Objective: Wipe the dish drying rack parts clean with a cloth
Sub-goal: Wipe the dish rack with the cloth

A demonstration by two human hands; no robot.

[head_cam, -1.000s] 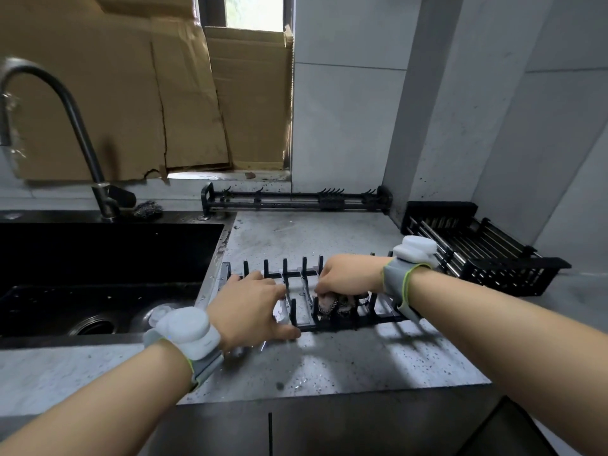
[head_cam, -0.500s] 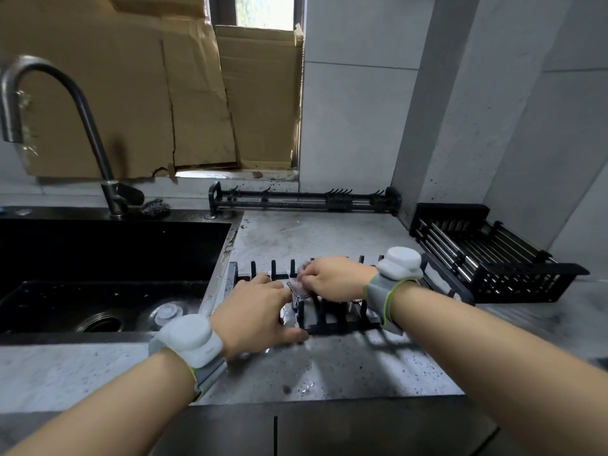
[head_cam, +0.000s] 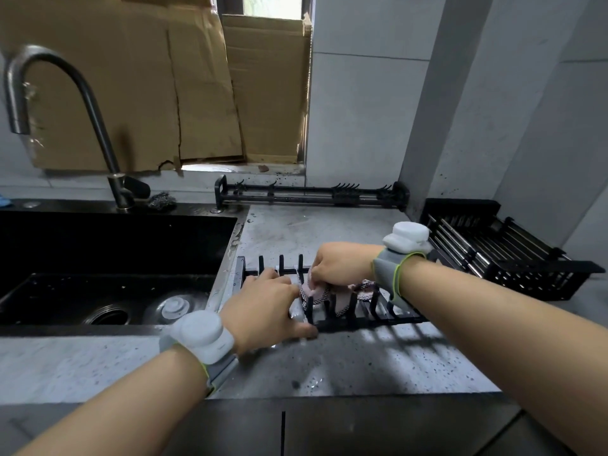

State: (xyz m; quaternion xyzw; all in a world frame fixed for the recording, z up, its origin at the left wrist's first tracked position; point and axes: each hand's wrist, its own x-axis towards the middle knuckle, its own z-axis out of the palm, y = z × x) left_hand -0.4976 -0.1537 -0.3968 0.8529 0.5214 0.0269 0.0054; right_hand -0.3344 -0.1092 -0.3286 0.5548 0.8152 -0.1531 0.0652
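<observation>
Head view: plate rack lies on the bench right of the sink; left hand grips its near-left corner, right hand pinches the cloth among the prongs. Step looks like wiping between prongs; next likely needs dragging the cloth along the remaining slots while holding the rack steady.

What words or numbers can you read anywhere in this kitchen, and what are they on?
None can be read.
Cardboard over the window: plain, no print visible.
White wrist devices: no label showing.
Black plate rack, which the left hand grips while the right hand wipes with the cloth: no markings.
Black basket and faucet: nothing written.
</observation>
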